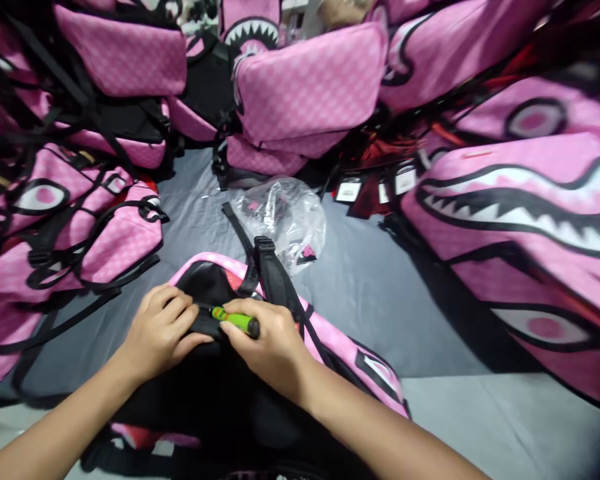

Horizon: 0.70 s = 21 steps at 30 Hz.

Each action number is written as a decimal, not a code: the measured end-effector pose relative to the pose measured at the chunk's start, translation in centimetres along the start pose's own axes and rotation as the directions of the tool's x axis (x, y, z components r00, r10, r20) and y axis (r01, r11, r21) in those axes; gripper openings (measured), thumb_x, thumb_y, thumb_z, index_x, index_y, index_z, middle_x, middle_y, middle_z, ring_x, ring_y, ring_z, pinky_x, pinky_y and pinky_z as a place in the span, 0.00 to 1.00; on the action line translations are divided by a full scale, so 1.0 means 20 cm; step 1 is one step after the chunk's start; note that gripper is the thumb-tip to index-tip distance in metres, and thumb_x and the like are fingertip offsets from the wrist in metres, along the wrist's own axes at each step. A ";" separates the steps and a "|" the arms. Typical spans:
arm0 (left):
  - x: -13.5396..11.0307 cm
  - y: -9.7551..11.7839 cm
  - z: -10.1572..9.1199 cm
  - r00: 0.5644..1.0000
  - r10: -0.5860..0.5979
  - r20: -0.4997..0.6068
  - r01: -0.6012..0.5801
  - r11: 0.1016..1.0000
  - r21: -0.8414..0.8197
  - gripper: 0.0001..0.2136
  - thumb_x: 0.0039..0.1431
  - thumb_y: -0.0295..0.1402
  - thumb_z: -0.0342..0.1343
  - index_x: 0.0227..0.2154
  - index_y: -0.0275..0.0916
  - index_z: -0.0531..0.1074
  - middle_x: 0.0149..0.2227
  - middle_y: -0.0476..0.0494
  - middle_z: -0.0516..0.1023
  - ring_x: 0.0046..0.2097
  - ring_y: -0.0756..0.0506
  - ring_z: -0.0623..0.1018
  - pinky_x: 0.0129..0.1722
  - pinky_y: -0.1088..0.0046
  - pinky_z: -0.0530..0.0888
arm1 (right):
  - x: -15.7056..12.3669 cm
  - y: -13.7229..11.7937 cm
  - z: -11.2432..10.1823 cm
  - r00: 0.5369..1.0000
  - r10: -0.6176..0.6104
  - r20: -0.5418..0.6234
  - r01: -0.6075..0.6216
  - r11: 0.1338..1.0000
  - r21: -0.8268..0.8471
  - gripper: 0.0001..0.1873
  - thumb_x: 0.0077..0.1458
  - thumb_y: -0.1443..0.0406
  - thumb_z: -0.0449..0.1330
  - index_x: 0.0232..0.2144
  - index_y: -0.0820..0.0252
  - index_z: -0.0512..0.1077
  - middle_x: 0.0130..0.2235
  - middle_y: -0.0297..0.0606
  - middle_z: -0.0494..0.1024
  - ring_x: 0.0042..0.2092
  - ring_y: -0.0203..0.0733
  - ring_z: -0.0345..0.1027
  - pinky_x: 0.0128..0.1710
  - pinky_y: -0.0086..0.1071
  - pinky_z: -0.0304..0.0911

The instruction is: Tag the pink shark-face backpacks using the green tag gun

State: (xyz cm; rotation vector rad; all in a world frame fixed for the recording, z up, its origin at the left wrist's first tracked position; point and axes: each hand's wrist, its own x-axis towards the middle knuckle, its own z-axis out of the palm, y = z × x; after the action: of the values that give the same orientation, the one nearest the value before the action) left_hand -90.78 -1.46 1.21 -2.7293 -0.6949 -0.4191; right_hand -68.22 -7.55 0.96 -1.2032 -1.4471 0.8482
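A pink and black backpack (375, 383) lies in front of me, its black back side upward. My right hand (275, 347) grips a small tool with a green handle (235, 321) and black end. The tool points left at a black strap or fold on the backpack, and its tip is too small to make out. My left hand (163, 330) pinches that black fabric (205, 325) just left of the tool. A black shoulder strap with a buckle (265, 245) rises beside my right hand.
Pink shark-face backpacks are piled at the left (123, 233), the back (310, 87) and the right (520, 200). A clear plastic bag (285, 220) lies on the grey cloth (365, 287) beyond my hands. Tags with white labels (350, 190) lie near the right pile.
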 end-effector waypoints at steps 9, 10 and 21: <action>-0.04 -0.03 0.02 0.999 -0.043 -0.025 0.041 0.995 -0.095 0.16 0.57 0.45 0.62 0.38 0.38 0.76 0.47 0.36 0.77 0.49 0.35 0.73 0.49 0.50 0.72 | 0.12 0.38 -0.69 0.943 0.163 -0.290 -0.315 0.717 -0.621 0.13 0.61 0.69 0.52 0.46 0.63 0.72 0.47 0.46 0.77 0.49 0.46 0.72 0.53 0.40 0.65; -0.04 -0.04 0.02 0.999 -0.046 -0.014 0.044 0.994 -0.104 0.15 0.57 0.45 0.62 0.38 0.38 0.76 0.49 0.35 0.77 0.51 0.34 0.73 0.49 0.49 0.72 | 0.17 0.47 -0.67 0.942 0.233 -0.242 -0.336 0.677 -0.655 0.12 0.60 0.69 0.54 0.45 0.63 0.73 0.46 0.47 0.77 0.49 0.47 0.72 0.52 0.39 0.65; -0.04 -0.02 0.02 1.000 -0.028 -0.008 0.027 0.998 -0.062 0.17 0.57 0.42 0.62 0.44 0.35 0.75 0.54 0.32 0.75 0.54 0.31 0.71 0.50 0.47 0.71 | 0.47 0.80 -0.56 0.752 0.592 -0.290 -0.629 0.514 -0.584 0.15 0.55 0.63 0.67 0.41 0.67 0.72 0.38 0.42 0.78 0.39 0.42 0.73 0.36 0.32 0.66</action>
State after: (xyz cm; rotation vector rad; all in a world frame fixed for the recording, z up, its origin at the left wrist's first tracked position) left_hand -91.49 -1.27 0.63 -2.7767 -0.7294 -0.4668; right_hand -53.17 4.51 -9.09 -2.3743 -1.2995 0.7548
